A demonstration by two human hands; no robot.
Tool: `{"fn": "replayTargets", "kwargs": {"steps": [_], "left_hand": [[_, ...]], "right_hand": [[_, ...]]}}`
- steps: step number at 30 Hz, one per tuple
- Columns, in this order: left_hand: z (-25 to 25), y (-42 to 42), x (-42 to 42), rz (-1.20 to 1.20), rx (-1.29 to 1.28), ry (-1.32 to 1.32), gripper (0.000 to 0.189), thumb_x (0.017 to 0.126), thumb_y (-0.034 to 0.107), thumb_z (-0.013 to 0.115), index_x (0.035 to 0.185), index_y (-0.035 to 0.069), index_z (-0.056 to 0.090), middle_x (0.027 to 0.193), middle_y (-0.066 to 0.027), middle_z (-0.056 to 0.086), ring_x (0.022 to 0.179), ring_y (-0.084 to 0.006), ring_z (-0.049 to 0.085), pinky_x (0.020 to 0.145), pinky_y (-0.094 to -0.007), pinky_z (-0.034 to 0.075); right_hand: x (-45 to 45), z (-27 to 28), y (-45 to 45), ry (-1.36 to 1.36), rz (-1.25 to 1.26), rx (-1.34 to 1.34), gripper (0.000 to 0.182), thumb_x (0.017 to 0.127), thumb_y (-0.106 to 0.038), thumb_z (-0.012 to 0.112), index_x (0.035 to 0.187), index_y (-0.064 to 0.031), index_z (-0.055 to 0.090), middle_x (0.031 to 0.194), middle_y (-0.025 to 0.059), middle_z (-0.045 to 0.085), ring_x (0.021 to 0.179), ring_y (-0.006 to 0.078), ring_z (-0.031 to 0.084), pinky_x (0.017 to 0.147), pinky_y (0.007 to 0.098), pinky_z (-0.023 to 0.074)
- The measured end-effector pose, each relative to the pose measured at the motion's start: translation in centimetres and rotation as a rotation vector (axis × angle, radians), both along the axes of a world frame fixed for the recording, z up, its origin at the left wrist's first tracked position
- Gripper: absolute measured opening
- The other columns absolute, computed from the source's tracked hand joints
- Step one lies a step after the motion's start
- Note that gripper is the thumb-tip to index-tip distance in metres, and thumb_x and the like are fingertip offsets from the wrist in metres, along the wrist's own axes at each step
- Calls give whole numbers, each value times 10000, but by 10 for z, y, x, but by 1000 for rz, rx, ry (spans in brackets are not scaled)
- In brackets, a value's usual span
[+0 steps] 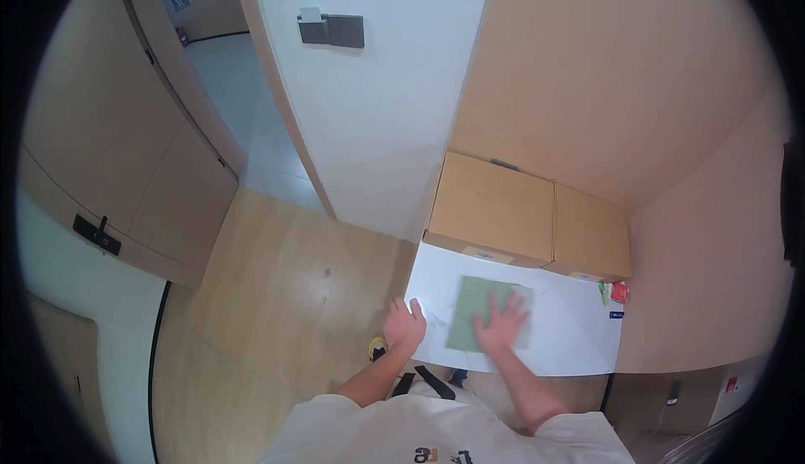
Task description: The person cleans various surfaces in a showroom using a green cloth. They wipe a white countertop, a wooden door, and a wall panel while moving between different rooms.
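My right hand (501, 325) lies flat, fingers spread, on a square green cloth (468, 313), slightly blurred. The cloth rests on a white tabletop (566, 332), its right part looking paler. At the table's left edge is my left hand (404, 327), fingers bent and thumb apart. No object shows in it, and whether it grips the edge is hard to tell.
Two cardboard boxes (497, 203) stand along the table's back. A red packet (619, 292), a green item (604, 294) and a dark blue item (616, 315) lie at the right edge. A door (144, 149) stands open at left.
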State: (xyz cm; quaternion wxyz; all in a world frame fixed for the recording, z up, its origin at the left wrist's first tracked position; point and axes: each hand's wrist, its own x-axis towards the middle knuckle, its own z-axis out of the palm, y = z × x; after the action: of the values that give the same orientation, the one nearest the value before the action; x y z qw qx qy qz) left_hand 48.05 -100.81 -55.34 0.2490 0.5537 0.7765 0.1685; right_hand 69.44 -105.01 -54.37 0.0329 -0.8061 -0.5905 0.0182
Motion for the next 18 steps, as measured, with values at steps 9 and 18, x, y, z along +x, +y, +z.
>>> {"fn": "replayTargets", "kwargs": {"steps": [9, 18], "left_hand": [[-20, 1, -9, 16, 90, -230, 361, 998, 326, 379, 1052, 1, 528, 1047, -229, 586, 994, -433, 571, 826, -531, 449], [-19, 2, -5, 90, 30, -249, 366, 1004, 335, 408, 1082, -2, 528, 1101, -260, 587, 988, -421, 584, 818, -521, 455]], "right_hand": [[-95, 0, 45, 147, 307, 2, 710, 889, -592, 440, 1509, -263, 333, 1596, 155, 184, 1469, 425, 85, 1129, 661, 5], [134, 13, -62, 126, -633, -40, 723, 906, -567, 426, 1534, -244, 270, 1617, 128, 114, 1478, 390, 66, 1162, 600, 17]]}}
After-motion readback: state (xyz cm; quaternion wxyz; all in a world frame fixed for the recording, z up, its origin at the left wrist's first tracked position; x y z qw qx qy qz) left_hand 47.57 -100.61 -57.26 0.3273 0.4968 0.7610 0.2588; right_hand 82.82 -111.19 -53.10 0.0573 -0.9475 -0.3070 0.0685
